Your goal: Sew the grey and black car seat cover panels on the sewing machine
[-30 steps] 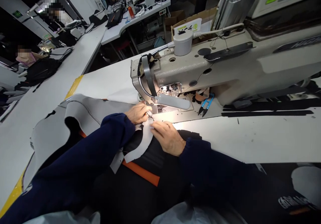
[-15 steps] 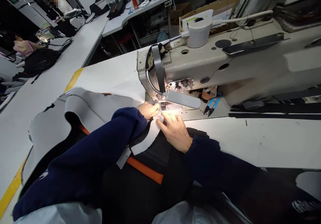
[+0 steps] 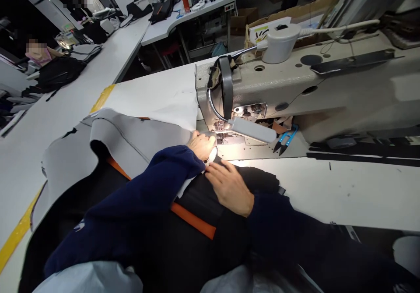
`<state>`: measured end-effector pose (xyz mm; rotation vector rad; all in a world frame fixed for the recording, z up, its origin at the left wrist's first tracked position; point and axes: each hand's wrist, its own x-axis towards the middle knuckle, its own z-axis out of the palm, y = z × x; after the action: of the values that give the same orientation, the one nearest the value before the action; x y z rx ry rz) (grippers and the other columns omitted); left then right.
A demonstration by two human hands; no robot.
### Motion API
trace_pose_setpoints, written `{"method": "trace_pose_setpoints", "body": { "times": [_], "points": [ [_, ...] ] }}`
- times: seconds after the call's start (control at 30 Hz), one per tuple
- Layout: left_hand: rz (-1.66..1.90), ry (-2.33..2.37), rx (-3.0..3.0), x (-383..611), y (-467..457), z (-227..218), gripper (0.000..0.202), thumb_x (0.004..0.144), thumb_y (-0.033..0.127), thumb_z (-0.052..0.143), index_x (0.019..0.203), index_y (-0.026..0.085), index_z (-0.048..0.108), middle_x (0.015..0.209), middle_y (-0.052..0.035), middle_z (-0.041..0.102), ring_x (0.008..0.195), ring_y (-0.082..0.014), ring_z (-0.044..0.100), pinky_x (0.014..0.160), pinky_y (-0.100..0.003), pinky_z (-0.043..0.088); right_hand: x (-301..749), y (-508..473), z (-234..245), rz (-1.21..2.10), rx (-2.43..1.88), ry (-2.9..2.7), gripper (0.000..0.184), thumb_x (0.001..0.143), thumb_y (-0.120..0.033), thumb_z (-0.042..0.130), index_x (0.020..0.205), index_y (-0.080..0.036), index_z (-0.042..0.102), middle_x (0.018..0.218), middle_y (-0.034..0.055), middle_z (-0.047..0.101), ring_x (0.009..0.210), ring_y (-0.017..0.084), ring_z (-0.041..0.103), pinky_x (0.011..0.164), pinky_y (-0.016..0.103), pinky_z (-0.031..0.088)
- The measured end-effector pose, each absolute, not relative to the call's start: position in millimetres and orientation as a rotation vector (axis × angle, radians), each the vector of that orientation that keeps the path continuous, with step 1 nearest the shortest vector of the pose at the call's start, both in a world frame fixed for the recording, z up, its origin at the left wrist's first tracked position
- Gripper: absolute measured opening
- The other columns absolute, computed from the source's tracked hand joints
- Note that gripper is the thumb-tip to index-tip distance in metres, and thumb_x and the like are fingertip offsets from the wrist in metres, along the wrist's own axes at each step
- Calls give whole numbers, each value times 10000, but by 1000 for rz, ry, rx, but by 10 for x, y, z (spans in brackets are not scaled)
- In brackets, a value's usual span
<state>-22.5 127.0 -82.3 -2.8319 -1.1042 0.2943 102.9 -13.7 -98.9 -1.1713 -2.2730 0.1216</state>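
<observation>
A grey sewing machine point(image 3: 295, 87) stands on the white table point(image 3: 344, 188), its small lamp point(image 3: 252, 128) lighting the needle plate. A garment of grey fabric point(image 3: 131, 135), black fabric point(image 3: 197, 196) and an orange strip point(image 3: 193, 220) lies in front of it. My left hand point(image 3: 201, 145) is curled at the fabric edge right beside the presser foot, fingers closed on the fabric. My right hand point(image 3: 231, 185) lies flat on the black fabric just below the needle plate, fingers stretched out and pressing it down.
Blue thread snips point(image 3: 285, 139) lie on the machine bed right of the needle. Black strips point(image 3: 361, 157) lie along the table under the machine arm. Other tables point(image 3: 183, 19) with bags and tools stand behind, with people seated at the far left.
The white fabric piece has slid forward under the presser foot and is mostly hidden now. Both hands have moved up toward the needle with it.
</observation>
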Motion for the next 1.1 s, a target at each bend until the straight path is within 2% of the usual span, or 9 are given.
{"method": "trace_pose_setpoints", "body": {
  "times": [0.03, 0.1, 0.17, 0.27, 0.43, 0.57, 0.7, 0.87, 1.1],
  "points": [
    [208, -1092, -2820, -235, 1231, -851, 233, 928, 263, 387, 958, 100, 550, 837, -138, 650, 872, -287, 564, 850, -469, 302, 1070, -113, -958, 121, -1292, -2217, 282, 907, -104, 390, 1112, -116, 583, 1235, 133, 574, 1167, 244, 474, 1005, 430, 332],
    [107, -1097, -2800, -245, 1180, -888, 195, 910, 231, 401, 930, 111, 554, 828, -132, 638, 864, -282, 546, 844, -465, 298, 1091, -12, -903, 137, -1613, -2131, 253, 926, -152, 387, 1088, -138, 580, 1132, 132, 602, 981, 229, 567, 803, 357, 426],
    [85, -1124, -2790, -245, 1169, -903, 179, 896, 228, 421, 913, 117, 560, 820, -127, 632, 860, -280, 536, 845, -466, 298, 1048, 110, -883, 169, -1868, -2146, 275, 927, -190, 388, 1143, -145, 552, 1027, 129, 609, 756, 200, 604, 589, 296, 395],
    [81, -1126, -2796, -268, 1191, -891, 209, 913, 273, 429, 900, 127, 577, 827, -111, 634, 876, -272, 533, 881, -478, 294, 971, 234, -931, 146, -1944, -2310, 413, 906, -164, 362, 1303, -95, 455, 920, 128, 623, 609, 197, 612, 478, 284, 330],
    [-60, -1095, -2730, -461, 1165, -835, 244, 919, 369, 480, 977, 161, 594, 968, -94, 623, 984, -272, 515, 993, -550, 198, 990, 266, -1019, 96, -1811, -2451, 468, 856, -125, 383, 1309, -31, 448, 817, 132, 651, 664, 243, 641, 492, 315, 365],
    [-102, -1102, -2674, -561, 1132, -860, 280, 952, 361, 422, 925, 157, 612, 903, -90, 614, 959, -253, 516, 1010, -523, 203, 1022, 300, -980, 140, -1804, -2496, 443, 843, -147, 411, 1270, -64, 491, 809, 137, 665, 691, 264, 651, 526, 317, 384],
    [-78, -1150, -2680, -512, 1192, -942, 387, 974, 371, 356, 843, 133, 631, 841, -109, 614, 889, -250, 517, 935, -449, 287, 1052, 382, -932, 185, -1815, -2532, 401, 845, -169, 415, 1217, -80, 538, 773, 148, 662, 700, 272, 650, 544, 312, 387],
    [-70, -1275, -2668, -332, 1279, -944, 408, 968, 393, 353, 901, 118, 647, 897, -130, 643, 912, -273, 529, 872, -449, 301, 1185, 503, -953, 145, -1765, -2582, 402, 848, -148, 387, 1206, -70, 551, 784, 155, 663, 732, 276, 647, 562, 316, 384],
    [110, -1428, -2749, -57, 1411, -798, 242, 885, 270, 449, 915, 176, 670, 884, -117, 657, 871, -297, 565, 751, -469, 312, 1415, 661, -969, 3, -1709, -2656, 448, 846, -119, 393, 1267, -45, 526, 746, 139, 657, 708, 275, 641, 591, 338, 408]
  ]
}}
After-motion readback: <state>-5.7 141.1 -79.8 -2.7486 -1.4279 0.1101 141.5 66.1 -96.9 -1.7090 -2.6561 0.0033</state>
